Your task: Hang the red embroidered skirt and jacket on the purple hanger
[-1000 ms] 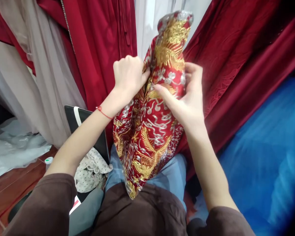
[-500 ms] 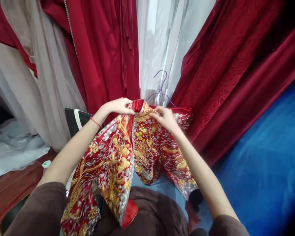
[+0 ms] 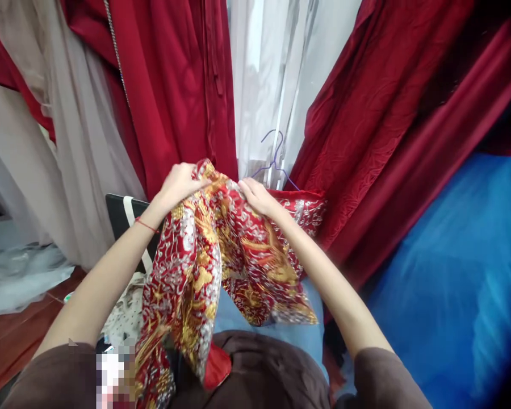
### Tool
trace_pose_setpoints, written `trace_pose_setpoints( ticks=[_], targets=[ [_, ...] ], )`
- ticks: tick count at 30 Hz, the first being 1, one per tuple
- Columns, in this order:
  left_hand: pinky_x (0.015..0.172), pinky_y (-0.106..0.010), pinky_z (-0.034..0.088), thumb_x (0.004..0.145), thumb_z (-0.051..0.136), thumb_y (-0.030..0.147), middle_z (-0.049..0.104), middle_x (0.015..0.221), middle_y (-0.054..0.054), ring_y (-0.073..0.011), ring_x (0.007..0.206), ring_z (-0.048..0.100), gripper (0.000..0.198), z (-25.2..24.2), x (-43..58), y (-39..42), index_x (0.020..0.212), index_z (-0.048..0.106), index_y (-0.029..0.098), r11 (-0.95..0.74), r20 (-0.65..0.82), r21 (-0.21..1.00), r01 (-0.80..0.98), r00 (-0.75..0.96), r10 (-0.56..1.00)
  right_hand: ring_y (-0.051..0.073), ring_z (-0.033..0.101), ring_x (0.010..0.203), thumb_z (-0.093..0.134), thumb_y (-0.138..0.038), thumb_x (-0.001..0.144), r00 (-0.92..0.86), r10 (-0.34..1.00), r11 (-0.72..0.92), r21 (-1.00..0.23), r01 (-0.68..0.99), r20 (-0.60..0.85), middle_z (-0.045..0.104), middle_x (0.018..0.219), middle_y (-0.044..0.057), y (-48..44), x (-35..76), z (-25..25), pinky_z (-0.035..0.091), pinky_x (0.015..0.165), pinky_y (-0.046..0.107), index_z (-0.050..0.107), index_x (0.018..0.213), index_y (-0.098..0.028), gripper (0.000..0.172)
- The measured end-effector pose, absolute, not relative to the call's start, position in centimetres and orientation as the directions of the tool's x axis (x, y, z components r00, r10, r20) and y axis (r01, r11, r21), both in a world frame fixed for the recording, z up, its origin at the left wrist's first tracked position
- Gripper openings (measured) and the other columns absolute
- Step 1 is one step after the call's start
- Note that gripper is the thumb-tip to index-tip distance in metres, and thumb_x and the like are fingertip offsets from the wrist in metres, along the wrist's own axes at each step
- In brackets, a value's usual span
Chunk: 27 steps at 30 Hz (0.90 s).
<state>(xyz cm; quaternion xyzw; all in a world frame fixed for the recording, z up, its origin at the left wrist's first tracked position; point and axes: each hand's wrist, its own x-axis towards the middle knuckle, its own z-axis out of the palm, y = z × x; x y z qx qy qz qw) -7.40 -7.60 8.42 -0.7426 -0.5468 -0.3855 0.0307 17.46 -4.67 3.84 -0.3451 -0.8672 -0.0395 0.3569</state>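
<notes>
Red drapes (image 3: 174, 96), far; embroidered garment (image 3: 202, 278) clamped in left hand (image 3: 179, 183) and right hand (image 3: 258, 197); apparent arranging, next needing steady tension

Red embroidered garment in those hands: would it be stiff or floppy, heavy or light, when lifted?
The red embroidered garment would likely flop, since it drapes in folds below the left hand and right hand. Its dense gold and silver patterning may make it rather heavy for its size, and perhaps stiffer than plain cloth.
</notes>
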Motion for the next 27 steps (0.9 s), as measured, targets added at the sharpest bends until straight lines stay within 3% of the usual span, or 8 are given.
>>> trace_pose_setpoints(
  ticks=[3,5,7,9,13,19,27],
  targets=[
    [0.082,-0.036,0.048,0.08,0.067,0.037,0.071,0.095,-0.015,-0.0308,0.095,0.065,0.029,11.5,-8.5,-8.3,0.097,0.072,0.015,-0.18,0.698,0.305,0.935,-0.091,0.71,0.028,0.055,0.112,0.03,-0.04,0.104,-0.457,0.567,0.667,-0.056,0.743,0.685,0.062,0.12,0.017,-1.6,16.0,4.0,0.042,0.101,0.043,0.057,0.121,-0.014,0.041],
    [0.087,-0.039,0.047,0.085,0.061,0.033,0.07,0.106,-0.019,-0.0341,0.101,0.064,0.031,12.7,-8.6,-7.9,0.107,0.07,0.013,-0.036,0.703,0.246,0.969,-0.153,0.694,0.034,0.048,0.125,0.044,-0.034,0.098,-0.48,0.589,0.592,0.057,0.804,0.65,0.055,0.135,0.023,-0.2,14.9,3.3,0.037,0.106,0.05,0.049,0.136,-0.008,0.047],
    [0.088,-0.041,0.047,0.09,0.053,0.026,0.068,0.114,-0.023,-0.0363,0.106,0.064,0.034,13.1,-8.3,-6.8,0.115,0.067,0.009,0.074,0.691,0.173,0.982,-0.174,0.702,0.038,0.045,0.129,0.053,-0.03,0.092,-0.499,0.646,0.528,0.135,0.839,0.578,0.053,0.14,0.026,0.3,13.9,2.1,0.032,0.108,0.055,0.041,0.144,-0.004,0.059],
    [0.089,-0.04,0.047,0.093,0.042,0.016,0.068,0.115,-0.025,-0.0363,0.11,0.064,0.037,12.4,-8.0,-5.3,0.119,0.065,0.005,0.125,0.662,0.12,0.985,-0.173,0.729,0.039,0.046,0.125,0.055,-0.032,0.091,-0.499,0.674,0.484,0.185,0.855,0.545,0.056,0.135,0.026,0.0,13.3,0.8,0.031,0.106,0.055,0.042,0.142,-0.003,0.06],
    [0.088,-0.037,0.046,0.093,0.028,0.007,0.068,0.115,-0.027,-0.0336,0.112,0.065,0.045,9.1,-8.6,-2.6,0.12,0.064,0.002,0.111,0.584,0.046,0.993,-0.117,0.803,0.037,0.051,0.113,0.043,-0.049,0.098,-0.499,0.579,0.467,0.24,0.851,0.644,0.063,0.118,0.024,-2.4,14.2,-0.6,0.029,0.102,0.052,0.057,0.122,-0.007,0.05],
    [0.086,-0.039,0.049,0.092,0.047,0.024,0.067,0.117,-0.026,-0.0359,0.109,0.066,0.038,7.0,-10.3,-1.3,0.118,0.067,0.006,0.164,0.543,0.075,0.984,-0.178,0.821,0.023,0.056,0.089,0.032,-0.048,0.104,-0.536,0.526,0.612,0.144,0.778,0.66,0.07,0.089,0.009,-5.9,17.6,1.7,0.025,0.098,0.045,0.061,0.085,-0.017,0.046],
    [0.095,-0.04,0.044,0.094,0.049,0.029,0.066,0.117,-0.023,-0.0354,0.112,0.062,0.037,13.1,-2.9,-2.6,0.12,0.064,0.009,-0.077,0.688,0.097,0.992,-0.011,0.725,0.025,0.054,0.091,0.049,-0.049,0.097,-0.585,0.488,0.66,0.165,0.733,0.648,0.068,0.092,0.009,-6.5,17.9,2.0,0.027,0.097,0.043,0.06,0.091,-0.017,0.034]
  ],
)
